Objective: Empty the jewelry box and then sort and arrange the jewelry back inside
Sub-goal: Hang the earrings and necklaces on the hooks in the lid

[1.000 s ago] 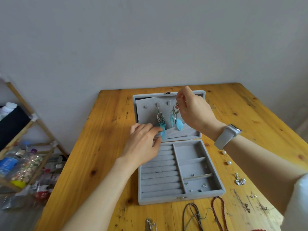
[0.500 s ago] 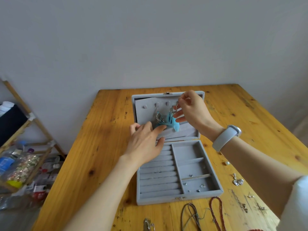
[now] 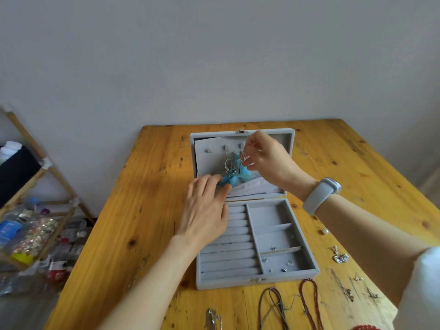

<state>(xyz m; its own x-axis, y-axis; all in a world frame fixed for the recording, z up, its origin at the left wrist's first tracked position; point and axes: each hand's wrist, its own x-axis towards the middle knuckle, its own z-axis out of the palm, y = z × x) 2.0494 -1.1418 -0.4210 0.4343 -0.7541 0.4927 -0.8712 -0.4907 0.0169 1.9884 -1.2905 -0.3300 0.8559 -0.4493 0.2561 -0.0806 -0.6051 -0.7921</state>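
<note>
A grey velvet jewelry box lies open on the wooden table, its lid raised toward the wall. Two blue feather earrings hang at the lid's hooks. My right hand pinches the silver top of the right earring near the hooks. My left hand hovers over the ring rolls and pinches the blue feathers of the left earring at the lid's pocket. A few small studs lie in the box's front right compartment.
Cord and red bead necklaces lie on the table in front of the box. Silver earrings and a pearl are scattered to the right. A wooden shelf with bottles and bags stands left of the table.
Both earrings have been drawn together and lower in the lid. My left hand went from touching the feather tips to pinching them; my right hand shifted slightly while holding the right earring's top.
</note>
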